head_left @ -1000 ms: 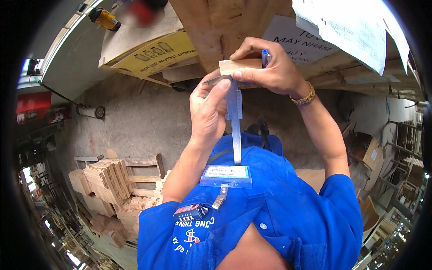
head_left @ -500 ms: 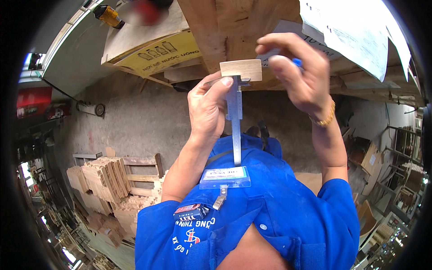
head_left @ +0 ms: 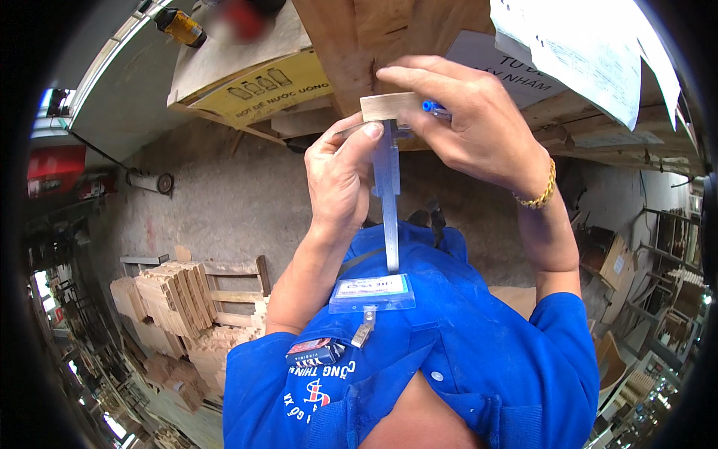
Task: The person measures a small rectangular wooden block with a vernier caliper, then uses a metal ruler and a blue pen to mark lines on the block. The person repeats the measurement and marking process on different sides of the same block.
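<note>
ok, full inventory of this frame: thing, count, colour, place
wood block: 1, pale, top centre, pinched between both hands
caliper: 1, steel grey, hanging down from the block
pen: 1, blue, in the right hand behind the block
paper sheets: several, white, pinned at upper right
yellow sign: 1, yellow, upper left of the hands
wooden parts stack: 1 pile, pale wood, on the floor at left
badge holder: 1, clear, clipped on the blue shirt
small packet: 1, blue and red, in the shirt pocket
bracelet: 1, gold, on the right wrist
left hand: 1, grip on the caliper
right hand: 1, grip on the block and pen
</note>
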### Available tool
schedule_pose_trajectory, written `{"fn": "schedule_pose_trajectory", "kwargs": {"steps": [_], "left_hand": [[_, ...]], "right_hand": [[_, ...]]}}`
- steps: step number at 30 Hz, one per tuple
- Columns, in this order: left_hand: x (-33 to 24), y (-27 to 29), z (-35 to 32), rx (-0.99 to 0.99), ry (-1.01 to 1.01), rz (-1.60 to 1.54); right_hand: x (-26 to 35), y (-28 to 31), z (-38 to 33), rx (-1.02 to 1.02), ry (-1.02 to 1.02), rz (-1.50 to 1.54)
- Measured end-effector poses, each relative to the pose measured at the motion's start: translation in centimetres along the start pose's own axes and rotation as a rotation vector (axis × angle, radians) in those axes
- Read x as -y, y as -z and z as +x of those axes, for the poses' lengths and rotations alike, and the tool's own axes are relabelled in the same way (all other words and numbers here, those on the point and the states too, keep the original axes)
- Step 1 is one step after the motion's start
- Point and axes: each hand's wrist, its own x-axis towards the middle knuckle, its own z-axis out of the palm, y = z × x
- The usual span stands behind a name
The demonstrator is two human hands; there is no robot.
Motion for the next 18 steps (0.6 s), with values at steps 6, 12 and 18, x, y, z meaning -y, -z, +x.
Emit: {"fn": "schedule_pose_trajectory", "kwargs": {"steps": [6,12,18], "left_hand": [[-0.10,0.15,0.15,0.000,-0.015,-0.018],[-0.10,0.15,0.27,0.000,-0.007,0.002],[-0.17,0.19,0.27,0.005,0.003,-0.006]], "right_hand": [[-1.00,-0.24,-1.00,0.153,-0.018,0.050],[-1.18,-0.79,-1.11,0.093,0.012,0.028],[-1.33,-1.19,-1.15,0.033,0.028,0.037]]}}
